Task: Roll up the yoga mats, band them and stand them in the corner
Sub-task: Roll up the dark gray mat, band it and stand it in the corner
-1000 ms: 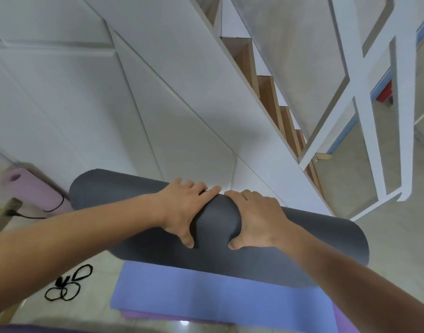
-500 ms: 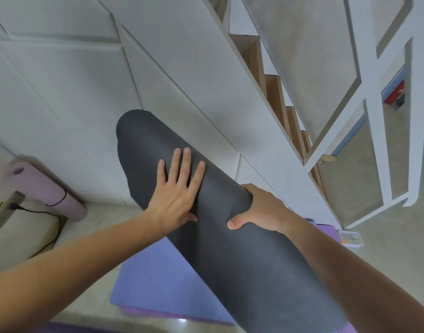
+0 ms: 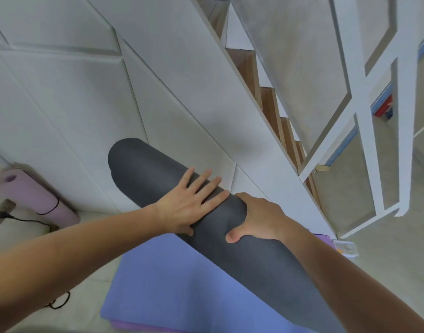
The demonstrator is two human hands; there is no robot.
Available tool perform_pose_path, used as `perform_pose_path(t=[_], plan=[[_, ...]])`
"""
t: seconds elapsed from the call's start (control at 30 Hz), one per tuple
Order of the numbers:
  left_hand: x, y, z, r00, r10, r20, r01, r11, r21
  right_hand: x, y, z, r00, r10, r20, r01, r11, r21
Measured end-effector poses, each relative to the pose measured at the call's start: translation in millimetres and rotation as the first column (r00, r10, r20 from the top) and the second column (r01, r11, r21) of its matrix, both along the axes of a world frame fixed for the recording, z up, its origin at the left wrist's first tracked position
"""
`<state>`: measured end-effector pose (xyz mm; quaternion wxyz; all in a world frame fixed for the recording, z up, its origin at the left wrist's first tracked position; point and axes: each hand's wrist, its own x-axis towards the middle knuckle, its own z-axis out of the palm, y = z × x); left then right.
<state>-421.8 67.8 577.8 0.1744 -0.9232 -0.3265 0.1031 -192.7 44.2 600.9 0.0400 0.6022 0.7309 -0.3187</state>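
White wall panels back the soft, bulky rolled dark grey yoga mat (image 3: 158, 179): your right hand (image 3: 259, 216) clamps mid-roll, left hand (image 3: 189, 205) lies spread flat just above that grip.

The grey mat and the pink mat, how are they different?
The grey rolled mat is dark and looks fatter; the pink rolled mat is pale and looks slimmer. The grey one is tilted and held, with the left hand flat on it and the right hand gripping it; nobody touches the pink one by the wall. The pink mat has a black band around it; no band shows on the grey one. Both are rolled up.
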Motion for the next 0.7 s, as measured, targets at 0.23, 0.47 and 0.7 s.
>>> perform_pose_path(t=[0.23, 0.47, 0.7], plan=[[8.2, 10.6, 9.2, 0.996, 0.085, 0.038, -0.074, 0.970, -0.233, -0.5, -19.2, 0.1, 0.974, 0.138, 0.180, -0.166, 0.974, 0.152], [18.6, 20.4, 37.7, 0.927, 0.375, -0.017, -0.283, 0.668, -0.688, -9.9, -43.8, -29.9, 0.909, 0.073, 0.410, -0.307, 0.782, 0.542], [11.5, -7.4, 40.1, 0.962, 0.244, -0.125, -0.273, 0.817, -0.508, -0.9, -19.2, 1.2, 0.973, 0.158, 0.170, -0.187, 0.968, 0.169]])
